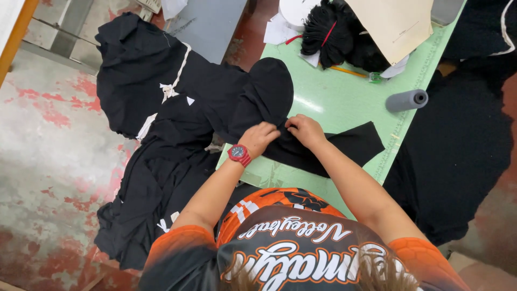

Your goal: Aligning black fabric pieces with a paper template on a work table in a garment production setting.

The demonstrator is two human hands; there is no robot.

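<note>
Both hands work a piece of black cloth (323,148) that lies across the near part of the pale green tabletop (344,99), its right end flat on the surface and its left end running off the edge into more black fabric. The left hand (262,136), with a red watch (239,154) on its wrist, has its fingers curled and pinching a fold of the cloth; the right hand (305,129) sits just beside it, almost touching, its fingers bent down and gripping the same fold. Left of the tabletop a big heap of black garments (156,134) hangs down towards the floor (48,145) — it has white trim and small white tags showing here and there, and it crowds right up against the left hand. A rounded black piece (269,89) rises just beyond the hands. Farther back on the tabletop lie a bundle of black yarn (326,32) tied with a red strand, a sheet of tan paper (396,24), some white scraps (280,29) and a yellow pencil (350,71). A grey cone of thread (406,100) lies on its side to the right, well apart from the hands. More dark fabric (458,140) hangs off the right side of the tabletop. The floor is worn concrete with patches of red paint.
</note>
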